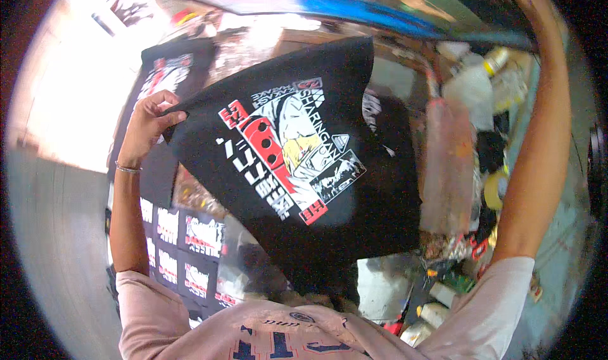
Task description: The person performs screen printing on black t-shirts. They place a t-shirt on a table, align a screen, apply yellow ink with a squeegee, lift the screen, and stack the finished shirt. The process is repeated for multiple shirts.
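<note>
A black fabric piece [304,220] with a red, white and yellow printed cartoon design fills the middle. My left hand [164,116] pinches its upper left corner, thumb over the cloth. My right forearm rises along the right side past the coloured frame to the top edge, where my right hand is out of sight. Another printed black piece [149,109] lies at the left, partly behind the held cloth.
A red and blue frame or board [342,5] spans the top. Small printed black pieces [168,227] lie at lower left. At the right are a long stained roller-like object [446,163], a yellow-labelled cylinder [496,61] and cluttered bottles, rags and tools.
</note>
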The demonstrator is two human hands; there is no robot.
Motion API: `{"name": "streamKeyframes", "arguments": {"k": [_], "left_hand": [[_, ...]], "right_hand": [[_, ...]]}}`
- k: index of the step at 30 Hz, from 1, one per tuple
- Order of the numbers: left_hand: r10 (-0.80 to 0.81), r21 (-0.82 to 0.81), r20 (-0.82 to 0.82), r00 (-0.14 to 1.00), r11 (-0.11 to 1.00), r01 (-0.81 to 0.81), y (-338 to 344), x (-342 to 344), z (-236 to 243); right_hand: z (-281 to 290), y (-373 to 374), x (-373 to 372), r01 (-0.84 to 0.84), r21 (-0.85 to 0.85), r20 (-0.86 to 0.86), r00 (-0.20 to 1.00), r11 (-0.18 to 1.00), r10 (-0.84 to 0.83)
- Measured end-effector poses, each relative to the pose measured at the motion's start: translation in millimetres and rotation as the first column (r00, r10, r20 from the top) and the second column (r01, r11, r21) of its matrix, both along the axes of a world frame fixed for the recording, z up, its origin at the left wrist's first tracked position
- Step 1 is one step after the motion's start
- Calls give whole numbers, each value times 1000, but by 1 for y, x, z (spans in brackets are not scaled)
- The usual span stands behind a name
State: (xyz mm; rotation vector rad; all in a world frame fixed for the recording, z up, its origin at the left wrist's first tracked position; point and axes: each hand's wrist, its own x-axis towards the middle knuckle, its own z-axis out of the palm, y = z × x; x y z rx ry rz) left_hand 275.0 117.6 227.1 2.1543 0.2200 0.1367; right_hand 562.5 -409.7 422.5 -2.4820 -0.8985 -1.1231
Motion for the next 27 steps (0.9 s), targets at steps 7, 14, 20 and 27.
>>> {"name": "streamKeyframes", "arguments": {"k": [7, 14, 20, 27], "left_hand": [[257, -67, -151, 955, 961, -269, 133, -22, 22], [559, 287, 493, 667, 619, -731, 84, -99, -123], [862, -390, -236, 450, 340, -856, -72, -342, -305], [429, -947, -319, 845, -182, -265, -108, -264, -308]], "right_hand": [[-41, -87, 36, 156, 17, -114, 982, 988, -153], [-98, -148, 53, 297, 76, -166, 945, 952, -282], [-96, -43, 54, 197, -14, -355, 916, 980, -189], [-75, -52, 64, 156, -250, -206, 956, 955, -210]]}}
